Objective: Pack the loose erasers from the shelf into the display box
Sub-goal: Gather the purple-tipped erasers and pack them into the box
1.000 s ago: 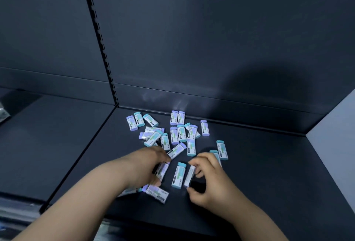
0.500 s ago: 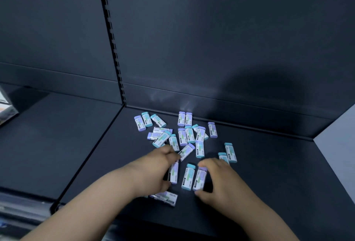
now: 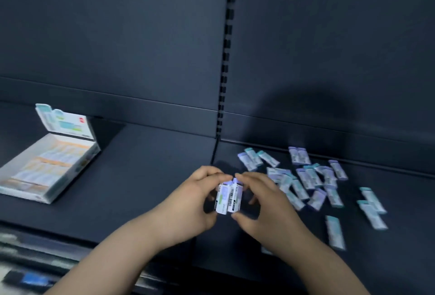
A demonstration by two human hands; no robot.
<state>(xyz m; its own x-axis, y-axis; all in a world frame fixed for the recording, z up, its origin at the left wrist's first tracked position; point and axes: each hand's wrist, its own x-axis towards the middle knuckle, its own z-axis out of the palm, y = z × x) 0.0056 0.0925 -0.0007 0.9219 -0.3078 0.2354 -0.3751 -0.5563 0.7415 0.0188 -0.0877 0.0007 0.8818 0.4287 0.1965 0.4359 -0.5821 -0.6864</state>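
- Both hands are up just over the shelf (image 3: 141,177), near the middle, working together on a small bunch (image 3: 228,197) of erasers held on end. You can read a barcode on one of the wrappers.
- Left hand (image 3: 188,203) has its fingers curled over the top of the bunch and the thumb under the bottom, so it grips from the left.
- Right hand (image 3: 266,203) does the same from the right: fingers arched over the top, thumb tucked at the bottom edge. It pinches the same bunch.
- How many erasers are in the bunch is hard to call. I can see at least two faces.
- The loose erasers (image 3: 306,178) are scattered flat on the shelf to the right of the hands, purple and teal caps pointing every which way. A few strays lie off to the near right, apart from the main pile.
- The box (image 3: 73,172) sits well off to the far left on the next shelf section, open, with its flap (image 3: 63,121) standing up at the back. There's something pale and orange inside, too blurry to make out.
- A slotted rail (image 3: 224,71) runs up the dark back wall between the box side and the eraser side.
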